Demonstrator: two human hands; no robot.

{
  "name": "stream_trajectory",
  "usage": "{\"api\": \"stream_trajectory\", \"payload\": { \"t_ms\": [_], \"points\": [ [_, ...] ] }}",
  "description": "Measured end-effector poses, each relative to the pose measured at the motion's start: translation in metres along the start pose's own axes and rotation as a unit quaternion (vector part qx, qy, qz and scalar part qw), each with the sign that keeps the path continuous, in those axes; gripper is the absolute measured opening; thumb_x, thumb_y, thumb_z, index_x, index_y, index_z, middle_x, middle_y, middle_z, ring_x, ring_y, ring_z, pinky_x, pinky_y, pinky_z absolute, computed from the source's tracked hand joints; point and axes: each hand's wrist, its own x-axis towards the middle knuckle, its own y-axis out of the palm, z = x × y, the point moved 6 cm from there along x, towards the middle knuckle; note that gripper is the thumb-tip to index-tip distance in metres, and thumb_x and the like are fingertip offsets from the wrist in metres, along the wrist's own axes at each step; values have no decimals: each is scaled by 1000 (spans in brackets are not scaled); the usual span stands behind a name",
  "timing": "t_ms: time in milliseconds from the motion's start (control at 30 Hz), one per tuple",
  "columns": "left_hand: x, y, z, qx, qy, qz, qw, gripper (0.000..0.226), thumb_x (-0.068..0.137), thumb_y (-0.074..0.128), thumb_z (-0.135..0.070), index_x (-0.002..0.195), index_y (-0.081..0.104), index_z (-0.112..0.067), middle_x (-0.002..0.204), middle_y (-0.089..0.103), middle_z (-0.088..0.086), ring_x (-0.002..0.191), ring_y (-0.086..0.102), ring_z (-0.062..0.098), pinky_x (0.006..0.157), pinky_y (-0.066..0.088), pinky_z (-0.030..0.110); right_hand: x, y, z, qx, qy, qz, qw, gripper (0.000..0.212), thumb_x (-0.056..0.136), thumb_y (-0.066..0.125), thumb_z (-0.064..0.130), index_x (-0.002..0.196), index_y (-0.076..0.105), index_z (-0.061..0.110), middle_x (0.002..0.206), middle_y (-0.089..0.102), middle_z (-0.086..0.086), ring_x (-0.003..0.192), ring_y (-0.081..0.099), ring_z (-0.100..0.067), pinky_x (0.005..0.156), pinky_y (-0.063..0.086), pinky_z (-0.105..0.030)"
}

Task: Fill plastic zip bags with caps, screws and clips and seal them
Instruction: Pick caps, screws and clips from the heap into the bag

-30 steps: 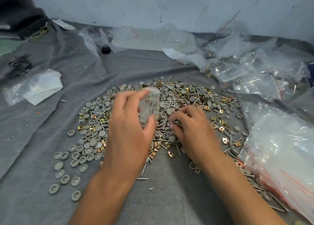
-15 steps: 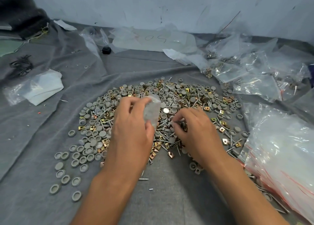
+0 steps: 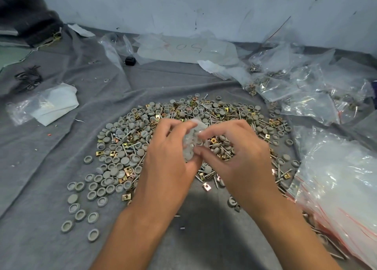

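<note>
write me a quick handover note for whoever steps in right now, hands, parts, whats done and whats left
Left hand: grips a small clear zip bag above the pile.
Right hand: fingers at the bag's mouth, pinching it or feeding a part in; which one is unclear.
Parts: grey caps, screws and gold clips lie mixed in one pile on the grey cloth.
Empty bags: stacked at the right.
Done: filled bags lie far right near the wall.
Left: finish and seal this bag, then keep bagging the large pile.

Left hand and right hand pinching small zip bag above pile of caps, screws, clips
</note>
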Motion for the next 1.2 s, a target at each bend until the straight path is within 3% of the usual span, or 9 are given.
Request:
{"api": "stream_trajectory", "payload": {
  "t_ms": [167, 233, 300, 400, 467, 567, 900, 1100, 1200],
  "points": [
    [-1, 0, 3, 12, -9, 6, 1000, 51, 82, 77, -31, 130, 61, -25, 108, 44, -15, 94, 46, -16, 83, 31, -5, 1, -11, -37, 49, 118, -12, 992, 16, 89, 77, 17, 96, 64, 25, 90, 65, 16, 83, 62, -5, 70, 43, -9],
    [-1, 0, 3, 13, -9, 4, 1000, 51, 82, 73, -33, 131, 59, -26, 109, 44, -16, 99, 43, -20, 84, 29, -7, -5, -5, -67, -15, 205, 70, 976, 19, 89, 75, 26, 99, 61, 34, 94, 61, 22, 89, 57, 5, 73, 44, -7],
    [-1, 0, 3, 15, -11, 5, 1000, 51, 83, 68, -36, 132, 59, -26, 109, 43, -17, 100, 43, -21, 86, 30, -6, -17, 8, -87, -102, 248, 189, 945, 28, 90, 73, 35, 114, 60, 39, 106, 53, 27, 99, 52, 8, 90, 46, -13],
    [-1, 1, 4, 27, -13, 6, 1000, 50, 85, 71, -30, 133, 58, -26, 109, 43, -18, 97, 43, -21, 87, 30, -6, -24, 17, -95, -140, 236, 245, 930, 30, 91, 71, 39, 119, 61, 40, 110, 50, 25, 107, 50, -2, 98, 46, -28],
    [-1, 1, 4, 30, -14, 3, 999, 51, 84, 74, -25, 132, 59, -25, 108, 42, -18, 98, 42, -23, 88, 28, -8, -22, 17, -94, -149, 207, 237, 937, 16, 92, 71, 34, 106, 63, 39, 99, 52, 25, 90, 51, 3, 82, 48, -21],
    [-1, 0, 4, 28, -15, -6, 999, 50, 84, 75, -23, 132, 59, -26, 108, 43, -18, 102, 39, -26, 89, 25, -9, -24, 17, -94, -160, 193, 244, 937, 9, 95, 66, 34, 102, 61, 38, 95, 48, 23, 82, 46, 9, 67, 36, -10],
    [-1, -5, 1, 32, -26, -14, 999, 42, 80, 80, -24, 120, 68, -29, 100, 51, -18, 79, 46, -16, 82, 26, -10, -25, 21, -91, -106, 196, 225, 949, 12, 95, 64, 27, 96, 55, 36, 98, 46, 23, 86, 48, 9, 70, 39, -5],
    [-1, -5, 2, 22, -22, -4, 1000, 46, 79, 79, -30, 123, 66, -29, 94, 41, -26, 91, 44, -23, 83, 28, -8, -23, 20, -86, -142, 149, 216, 955, 15, 95, 62, 17, 99, 56, 30, 98, 52, 17, 88, 49, 3, 73, 41, -11],
    [-1, -3, 2, 22, -23, 7, 999, 48, 79, 77, -33, 125, 64, -31, 94, 40, -27, 90, 45, -20, 83, 30, -7, -24, 22, -84, -130, 127, 226, 957, 21, 91, 66, 12, 105, 61, 26, 101, 55, 11, 89, 55, -8, 80, 54, -28]
  ]
}}
